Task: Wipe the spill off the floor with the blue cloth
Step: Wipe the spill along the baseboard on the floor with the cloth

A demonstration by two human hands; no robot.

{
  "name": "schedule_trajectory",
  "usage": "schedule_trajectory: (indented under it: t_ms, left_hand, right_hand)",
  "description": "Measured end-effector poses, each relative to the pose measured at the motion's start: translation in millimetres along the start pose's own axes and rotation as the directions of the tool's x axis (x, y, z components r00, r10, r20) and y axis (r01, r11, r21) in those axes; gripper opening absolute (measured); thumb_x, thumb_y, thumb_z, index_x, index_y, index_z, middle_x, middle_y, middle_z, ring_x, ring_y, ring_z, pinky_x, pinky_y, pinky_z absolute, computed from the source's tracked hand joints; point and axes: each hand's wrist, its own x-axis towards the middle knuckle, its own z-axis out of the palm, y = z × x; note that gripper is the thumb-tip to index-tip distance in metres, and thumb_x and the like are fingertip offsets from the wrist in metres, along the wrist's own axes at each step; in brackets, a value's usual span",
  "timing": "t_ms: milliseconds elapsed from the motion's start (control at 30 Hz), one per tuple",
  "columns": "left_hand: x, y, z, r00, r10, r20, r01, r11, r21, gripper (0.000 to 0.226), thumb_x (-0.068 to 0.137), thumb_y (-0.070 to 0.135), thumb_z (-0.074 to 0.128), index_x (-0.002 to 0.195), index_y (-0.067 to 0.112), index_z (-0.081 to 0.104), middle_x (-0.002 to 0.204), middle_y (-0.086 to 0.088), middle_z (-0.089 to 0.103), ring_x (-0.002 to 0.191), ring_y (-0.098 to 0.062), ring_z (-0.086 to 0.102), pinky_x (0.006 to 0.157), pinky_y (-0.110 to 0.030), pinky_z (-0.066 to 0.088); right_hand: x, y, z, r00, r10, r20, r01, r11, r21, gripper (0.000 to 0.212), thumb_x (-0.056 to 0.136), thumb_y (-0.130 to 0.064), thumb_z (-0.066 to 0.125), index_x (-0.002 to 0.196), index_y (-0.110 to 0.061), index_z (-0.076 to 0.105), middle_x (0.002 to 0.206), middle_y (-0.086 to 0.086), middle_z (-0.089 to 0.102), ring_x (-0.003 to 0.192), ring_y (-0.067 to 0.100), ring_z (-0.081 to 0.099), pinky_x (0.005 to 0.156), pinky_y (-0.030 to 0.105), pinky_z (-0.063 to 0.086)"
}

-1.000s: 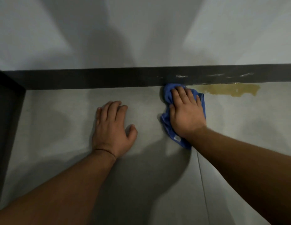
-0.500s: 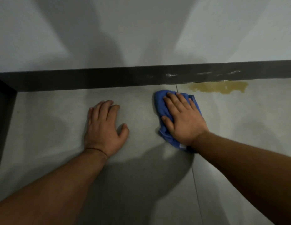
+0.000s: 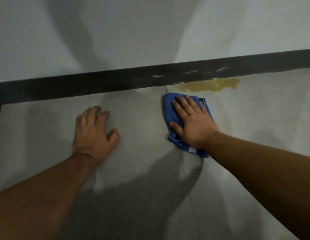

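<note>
We see the right hand [image 3: 194, 122] pressed flat on the blue cloth [image 3: 169, 110], fingers spread and extended, palm bearing down rather than clenching; the cloth is pinned to the grey floor [image 3: 142, 170], not gathered up in a fist. Against a second ago, hand and cloth have drawn back from the dark baseboard [image 3: 98, 84]: then the cloth's far edge met the skirting, now a strip of bare floor shows between them. The yellowish spill [image 3: 209, 86] lies along the baseboard's foot, just beyond and to the right of the cloth, apart from it by a narrow gap. Its outline looks about the same as before. The left hand [image 3: 93, 134] stays planted open on the floor well left of the cloth, holding nothing, fingers a little curled. A thin floor seam [image 3: 190, 196] runs out from under the cloth toward us. Pale scuffs [image 3: 157, 76] mark the baseboard above the spill.
</note>
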Motion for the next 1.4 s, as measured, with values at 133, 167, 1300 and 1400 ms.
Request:
schedule_trajectory:
  t_ms: [133,167,1300,1400]
  left_hand:
    - [-2,40,-13,0.991,-0.067,0.119,0.064,0.998,0.027,0.070,0.091,0.045,0.058,0.149,0.009,0.043,0.161,-0.018,0.032,0.151,-0.037,0.027,0.125,-0.055,0.022]
    - [-7,55,-18,0.987,-0.026,0.161,0.022,0.999,0.027,0.072,0.091,0.047,0.057,0.152,0.011,0.040,0.163,-0.017,0.030,0.152,-0.036,0.025,0.126,-0.054,0.022]
    - [79,227,71,0.987,0.047,0.154,-0.071,0.985,0.157,0.077,0.094,0.072,0.007,0.161,0.038,-0.009,0.174,-0.007,-0.010,0.159,-0.040,-0.005,0.126,-0.064,0.001]
    - [81,237,76,0.987,0.040,0.157,-0.067,0.982,0.174,0.077,0.095,0.071,0.008,0.161,0.036,-0.009,0.174,-0.009,-0.009,0.158,-0.043,-0.004,0.126,-0.065,0.000]
  right_hand:
    - [9,0,-6,0.994,-0.012,0.106,0.009,1.000,0.029,0.081,0.096,-0.072,0.015,0.161,-0.032,-0.010,0.170,-0.006,-0.016,0.156,0.022,-0.015,0.124,0.054,-0.009]
    - [9,2,-12,0.989,-0.031,0.146,0.023,0.998,0.056,0.081,0.097,-0.071,0.019,0.161,-0.032,-0.010,0.170,-0.006,-0.016,0.156,0.022,-0.016,0.124,0.055,-0.008]
    - [-60,135,9,0.931,0.324,-0.168,-0.313,0.945,0.091,0.076,0.099,-0.072,0.014,0.163,-0.030,0.007,0.171,0.002,0.007,0.157,0.025,0.004,0.126,0.053,0.012]
    - [-61,135,12,0.928,0.329,-0.178,-0.316,0.944,0.094,0.073,0.101,-0.068,0.016,0.162,-0.029,0.008,0.171,0.002,0.009,0.157,0.025,0.005,0.126,0.053,0.013]
